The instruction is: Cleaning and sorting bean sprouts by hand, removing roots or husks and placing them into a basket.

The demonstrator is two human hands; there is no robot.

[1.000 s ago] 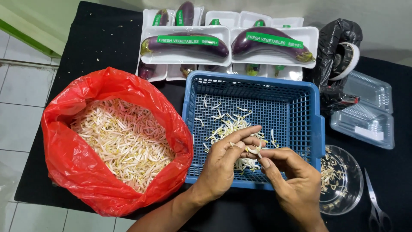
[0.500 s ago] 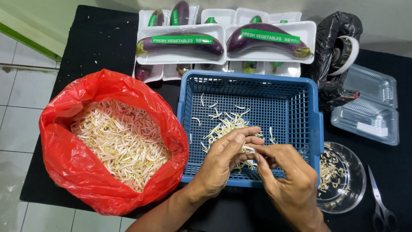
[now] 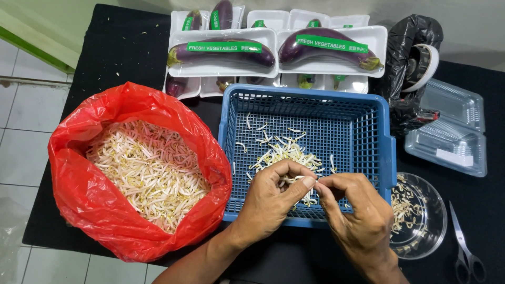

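Over the blue basket, at 6 o'clock of its floor, our left hand and right hand meet fingertip to fingertip, both curled nearly closed and pinching 1 pale bean sprout between them. Compared with 1 second ago, both hands sit slightly lower toward the basket's near rim, and the pinch looks tighter; the sprout pile in the basket is unchanged. We count 1 red bag of sprouts at 9 o'clock, 1 glass bowl of trimmings at 4 o'clock, 1 pair of scissors beyond it, 2 clear plastic boxes at 3 o'clock, and 2 wrapped aubergine trays in front at 12 o'clock, more stacked behind.
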